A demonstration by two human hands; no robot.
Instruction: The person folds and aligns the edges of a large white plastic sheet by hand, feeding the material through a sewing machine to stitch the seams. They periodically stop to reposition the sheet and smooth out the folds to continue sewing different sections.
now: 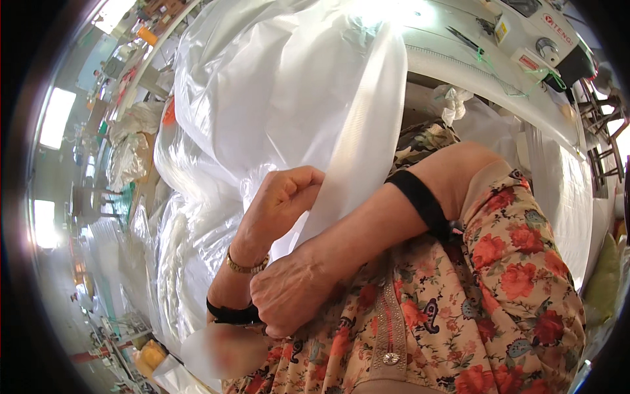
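Observation:
A wide length of sheer white fabric (pixel 282 85) spills from the work table down toward my lap. One folded strip of it runs between my arms. My left hand (pixel 282 200), with a gold watch at the wrist, has its fingers curled at the edge of this strip and grips it. My right forearm crosses in front, a black band near the elbow. Below the watch, my right hand (pixel 287 297) is closed in a fist close to my left wrist. Whatever lies inside that fist is hidden from view.
A white sewing machine (pixel 541 43) stands at the far right on the pale table (pixel 446 69). Dark thread snips (pixel 464 39) and green thread (pixel 499 73) lie beside it. Shiny, crumpled white material (pixel 187 262) is heaped at my left. A dark chair (pixel 604 125) stands at the right edge.

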